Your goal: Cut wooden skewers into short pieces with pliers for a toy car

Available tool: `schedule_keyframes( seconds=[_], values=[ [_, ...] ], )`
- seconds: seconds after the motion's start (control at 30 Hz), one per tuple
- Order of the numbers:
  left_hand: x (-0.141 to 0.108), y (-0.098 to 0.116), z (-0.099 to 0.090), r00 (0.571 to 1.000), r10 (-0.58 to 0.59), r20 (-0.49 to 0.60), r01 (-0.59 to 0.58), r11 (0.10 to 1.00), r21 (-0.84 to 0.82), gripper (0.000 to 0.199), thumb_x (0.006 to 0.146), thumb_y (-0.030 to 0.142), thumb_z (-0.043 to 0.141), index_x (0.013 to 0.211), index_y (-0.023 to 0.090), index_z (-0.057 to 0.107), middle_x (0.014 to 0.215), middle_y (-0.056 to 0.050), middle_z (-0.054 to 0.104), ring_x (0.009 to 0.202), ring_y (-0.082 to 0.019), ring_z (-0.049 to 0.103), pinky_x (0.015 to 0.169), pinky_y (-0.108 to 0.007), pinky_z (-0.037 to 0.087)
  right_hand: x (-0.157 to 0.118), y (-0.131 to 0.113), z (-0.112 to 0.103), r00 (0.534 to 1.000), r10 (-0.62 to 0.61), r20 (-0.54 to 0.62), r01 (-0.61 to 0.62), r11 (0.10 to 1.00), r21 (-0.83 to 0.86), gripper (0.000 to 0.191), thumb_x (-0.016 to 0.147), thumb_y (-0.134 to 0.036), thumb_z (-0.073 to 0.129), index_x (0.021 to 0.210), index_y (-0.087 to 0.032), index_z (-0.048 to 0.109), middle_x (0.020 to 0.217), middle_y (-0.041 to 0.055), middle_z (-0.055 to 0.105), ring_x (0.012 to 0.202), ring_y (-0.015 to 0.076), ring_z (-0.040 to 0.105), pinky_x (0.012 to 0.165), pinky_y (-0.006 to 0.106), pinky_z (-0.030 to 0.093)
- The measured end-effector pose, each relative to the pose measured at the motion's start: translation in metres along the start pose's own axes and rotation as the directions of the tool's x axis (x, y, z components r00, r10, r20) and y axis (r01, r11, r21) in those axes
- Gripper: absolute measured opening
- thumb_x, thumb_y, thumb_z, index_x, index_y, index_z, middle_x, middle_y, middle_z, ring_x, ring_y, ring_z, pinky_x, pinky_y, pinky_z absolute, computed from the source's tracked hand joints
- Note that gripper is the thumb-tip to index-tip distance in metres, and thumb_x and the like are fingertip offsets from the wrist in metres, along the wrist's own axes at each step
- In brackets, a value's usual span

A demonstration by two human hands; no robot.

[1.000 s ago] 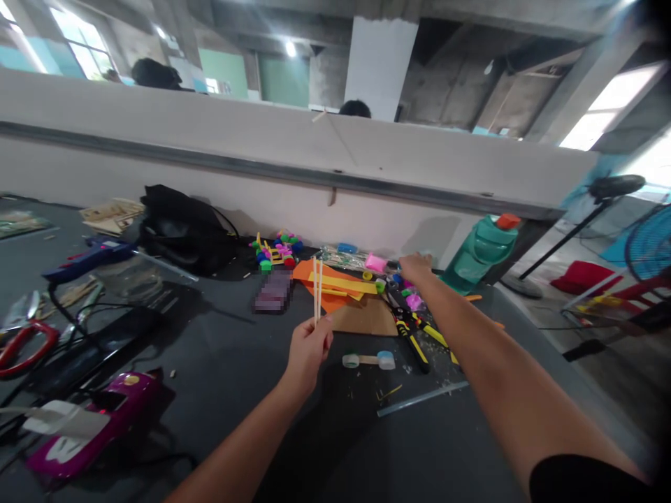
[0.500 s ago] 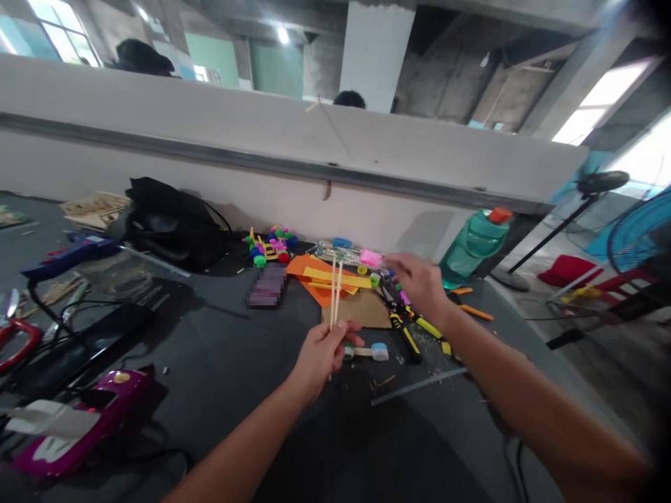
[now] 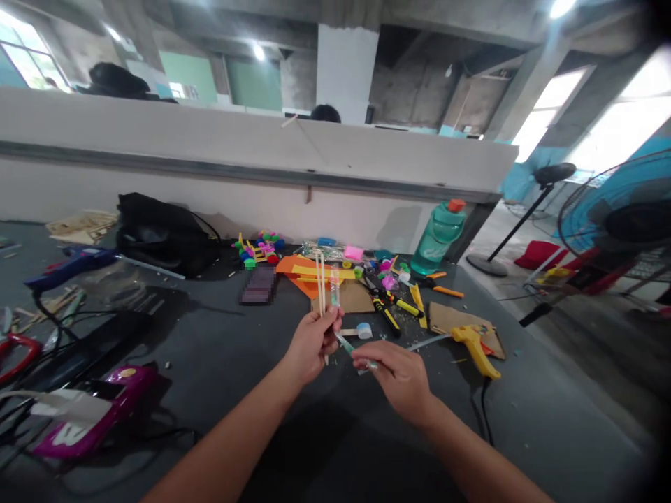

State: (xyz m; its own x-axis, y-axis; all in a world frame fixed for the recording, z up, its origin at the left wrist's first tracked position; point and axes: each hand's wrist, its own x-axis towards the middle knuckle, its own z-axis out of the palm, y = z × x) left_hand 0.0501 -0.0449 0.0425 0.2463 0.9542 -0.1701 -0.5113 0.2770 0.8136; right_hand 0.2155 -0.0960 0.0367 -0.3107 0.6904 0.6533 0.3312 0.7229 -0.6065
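My left hand (image 3: 313, 342) is closed around two thin wooden sticks (image 3: 321, 279) that stand upright from its fingers. Beside them rises a narrow clear plastic strip (image 3: 335, 285), with its lower part at the same fingertips. My right hand (image 3: 395, 374) pinches a clear strip with green on it (image 3: 346, 344), which slants up to my left hand. Whether both pieces are one strip I cannot tell. Just behind the hands lies a flat stick with a pale blue round cap (image 3: 363, 330) at its end.
Orange and yellow sheets (image 3: 298, 272), cardboard (image 3: 356, 299), pliers (image 3: 385, 311) and small colourful pieces lie beyond my hands. A green bottle (image 3: 437, 237) stands at the back right, a yellow glue gun (image 3: 476, 348) at the right. A magenta device (image 3: 99, 412) with cables occupies the left.
My right hand has come back from the pile of small pieces towards my left hand, bringing a clear strip. My left hand still grips the sticks. The view has shifted right.
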Motion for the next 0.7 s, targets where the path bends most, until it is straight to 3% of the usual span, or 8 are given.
schedule_keyframes(
  seconds=[0.07,0.17,0.3,0.43,0.57,0.7],
  values=[
    [0.000,-0.003,0.001,1.000,0.003,0.006,-0.003,0.999,0.041,0.030,0.069,0.040,0.071,0.074,0.014,0.057,0.052,0.008,0.040,0.038,-0.001,0.020,0.034,-0.014,0.012,-0.002,0.006,-0.004,0.985,0.169,-0.031,-0.164,0.978,0.129,0.021,0.086,-0.016,0.055,0.095,-0.026,0.071,0.083,0.0027,0.071,0.069,0.0141,0.065,0.061,0.024,0.054],
    [-0.003,-0.008,0.006,1.000,-0.008,0.014,0.004,0.975,0.221,0.031,0.069,0.040,0.071,0.065,0.014,0.055,0.047,0.009,0.034,0.037,-0.001,0.021,0.034,-0.015,0.013,-0.001,0.015,-0.010,0.903,0.416,-0.103,-0.347,0.851,0.395,0.009,0.079,-0.024,0.066,0.082,-0.026,0.074,0.095,0.0035,0.068,0.072,0.0147,0.062,0.054,0.024,0.052],
    [-0.008,-0.014,0.011,0.995,-0.063,0.074,0.029,0.917,0.397,0.032,0.068,0.041,0.070,0.062,0.015,0.052,0.044,0.010,0.032,0.036,-0.002,0.021,0.035,-0.017,0.013,0.004,0.020,-0.014,0.771,0.627,-0.114,-0.390,0.606,0.694,0.006,0.065,-0.023,0.077,0.069,-0.023,0.072,0.100,0.0025,0.064,0.067,0.0114,0.057,0.051,0.021,0.049],
    [-0.009,-0.020,0.012,0.990,-0.083,0.114,0.023,0.891,0.452,0.033,0.069,0.043,0.069,0.063,0.017,0.049,0.046,0.010,0.030,0.038,-0.003,0.021,0.037,-0.018,0.013,0.006,0.018,-0.013,0.717,0.697,0.034,-0.420,0.392,0.819,0.012,0.063,-0.022,0.079,0.067,-0.019,0.068,0.099,0.0035,0.067,0.063,0.0084,0.055,0.045,0.016,0.043],
    [-0.009,-0.022,0.012,0.992,-0.063,0.113,-0.003,0.862,0.507,0.030,0.070,0.042,0.068,0.068,0.016,0.053,0.049,0.009,0.032,0.041,-0.004,0.023,0.039,-0.018,0.016,0.006,0.018,-0.013,0.685,0.728,0.033,-0.390,0.328,0.861,0.015,0.064,-0.022,0.079,0.067,-0.018,0.065,0.074,0.0012,0.068,0.055,0.0073,0.053,0.042,0.014,0.041],
    [-0.010,-0.020,0.013,0.988,0.062,0.140,-0.130,0.817,0.562,0.034,0.061,0.034,0.075,0.086,0.015,0.062,0.065,0.004,0.052,0.056,-0.008,0.042,0.051,-0.019,0.033,0.009,0.021,-0.017,0.614,0.789,0.021,-0.338,0.239,0.910,0.024,0.059,-0.018,0.082,0.077,-0.019,0.066,0.068,-0.0013,0.068,0.055,0.0069,0.056,0.046,0.013,0.045]
  ],
)
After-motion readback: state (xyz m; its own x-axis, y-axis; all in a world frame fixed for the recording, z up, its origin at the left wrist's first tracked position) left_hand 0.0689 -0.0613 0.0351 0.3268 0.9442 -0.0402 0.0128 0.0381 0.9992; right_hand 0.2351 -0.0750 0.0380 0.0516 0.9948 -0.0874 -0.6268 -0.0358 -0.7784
